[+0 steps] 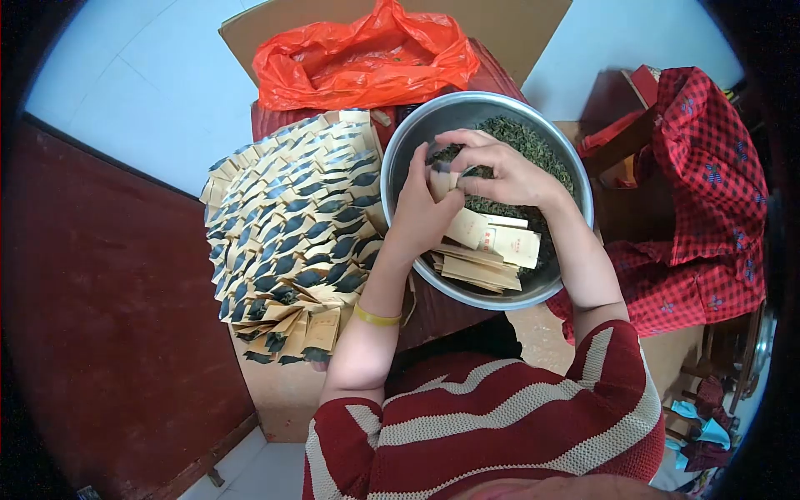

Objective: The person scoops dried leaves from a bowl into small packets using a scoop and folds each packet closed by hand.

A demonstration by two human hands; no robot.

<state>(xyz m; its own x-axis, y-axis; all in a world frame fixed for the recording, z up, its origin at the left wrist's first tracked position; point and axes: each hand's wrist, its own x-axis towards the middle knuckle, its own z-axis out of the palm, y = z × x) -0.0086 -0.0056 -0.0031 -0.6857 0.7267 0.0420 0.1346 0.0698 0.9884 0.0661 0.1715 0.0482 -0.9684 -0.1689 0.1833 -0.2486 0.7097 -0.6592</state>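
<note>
Lighting is bright and diffuse, with highlights noted on the red plastic bag (292, 75) and metal basin (400, 162), slight blur around the fingers (485, 158), wide-angle curvature and blackened corners.

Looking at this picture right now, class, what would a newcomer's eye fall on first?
The bright red plastic bag probably catches the eye first, crumpled at the top of the picture. On the left, paper packets with dark ends overlap in dense rows. Right of them, the left hand and right hand are over a metal basin holding green leaves.
</note>
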